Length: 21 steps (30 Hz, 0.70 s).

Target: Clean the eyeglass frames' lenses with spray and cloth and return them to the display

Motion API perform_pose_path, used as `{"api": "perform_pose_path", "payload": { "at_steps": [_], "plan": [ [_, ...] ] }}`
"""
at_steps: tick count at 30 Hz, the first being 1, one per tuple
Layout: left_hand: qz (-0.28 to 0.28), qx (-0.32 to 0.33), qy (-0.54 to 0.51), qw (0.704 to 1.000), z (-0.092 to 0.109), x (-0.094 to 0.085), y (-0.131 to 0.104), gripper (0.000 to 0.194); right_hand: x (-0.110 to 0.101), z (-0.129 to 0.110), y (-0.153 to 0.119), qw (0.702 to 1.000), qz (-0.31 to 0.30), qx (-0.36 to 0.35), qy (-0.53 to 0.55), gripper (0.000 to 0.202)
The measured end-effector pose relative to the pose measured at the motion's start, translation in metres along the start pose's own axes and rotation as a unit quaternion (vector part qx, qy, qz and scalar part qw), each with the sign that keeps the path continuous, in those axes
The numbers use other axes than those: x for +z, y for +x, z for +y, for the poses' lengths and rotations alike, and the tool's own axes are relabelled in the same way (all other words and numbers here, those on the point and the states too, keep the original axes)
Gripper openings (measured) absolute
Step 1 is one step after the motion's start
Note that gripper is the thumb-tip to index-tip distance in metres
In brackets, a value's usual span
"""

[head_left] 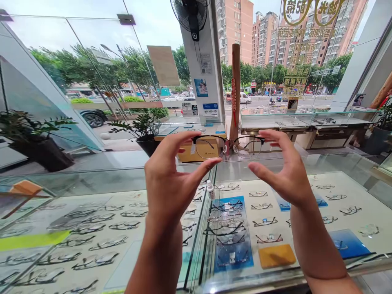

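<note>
A pair of eyeglasses (231, 141) with dark upper rims and clear lenses is held up level above the glass counter, its front spanning the gap between my hands. My left hand (171, 171) grips the left end, fingers at the upper corner and thumb along the lower edge of the left lens. At the other end, my right hand (284, 171) has its fingers against the right hinge, with its thumb lower and apart from the lens. A small pale tag hangs near the left hinge. The temples are partly hidden behind the lenses and fingers.
Below, a glass display counter (137, 185) holds rows of eyeglasses, blue mats (232, 261) and an orange-yellow case (277, 256). A small white bottle (210, 190) stands near the middle. Beyond are potted plants (147, 128), a wooden post (235, 90), more showcases (275, 120) and windows.
</note>
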<state>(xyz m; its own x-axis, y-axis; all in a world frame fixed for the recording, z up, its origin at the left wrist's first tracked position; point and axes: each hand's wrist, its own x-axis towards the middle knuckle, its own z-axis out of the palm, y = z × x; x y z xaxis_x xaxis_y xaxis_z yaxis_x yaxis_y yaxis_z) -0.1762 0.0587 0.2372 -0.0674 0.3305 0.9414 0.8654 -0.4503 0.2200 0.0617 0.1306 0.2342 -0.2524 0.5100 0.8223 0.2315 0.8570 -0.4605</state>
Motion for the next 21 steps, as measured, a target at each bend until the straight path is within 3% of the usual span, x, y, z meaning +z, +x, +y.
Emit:
{"api": "perform_pose_path", "payload": {
  "at_steps": [7,12,21],
  "plan": [
    [-0.003,-0.004,0.016,1.000,0.004,0.000,-0.002,0.052,0.004,-0.006,-0.001,1.000,0.025,-0.007,-0.018,0.042],
    [-0.001,0.007,0.026,1.000,0.004,0.000,-0.001,0.052,0.004,-0.006,-0.002,0.999,0.030,-0.008,-0.013,0.043],
    [-0.032,-0.044,-0.025,0.998,0.015,-0.004,-0.002,0.049,-0.005,0.000,0.002,0.999,0.003,-0.034,0.012,0.048]
  ]
}}
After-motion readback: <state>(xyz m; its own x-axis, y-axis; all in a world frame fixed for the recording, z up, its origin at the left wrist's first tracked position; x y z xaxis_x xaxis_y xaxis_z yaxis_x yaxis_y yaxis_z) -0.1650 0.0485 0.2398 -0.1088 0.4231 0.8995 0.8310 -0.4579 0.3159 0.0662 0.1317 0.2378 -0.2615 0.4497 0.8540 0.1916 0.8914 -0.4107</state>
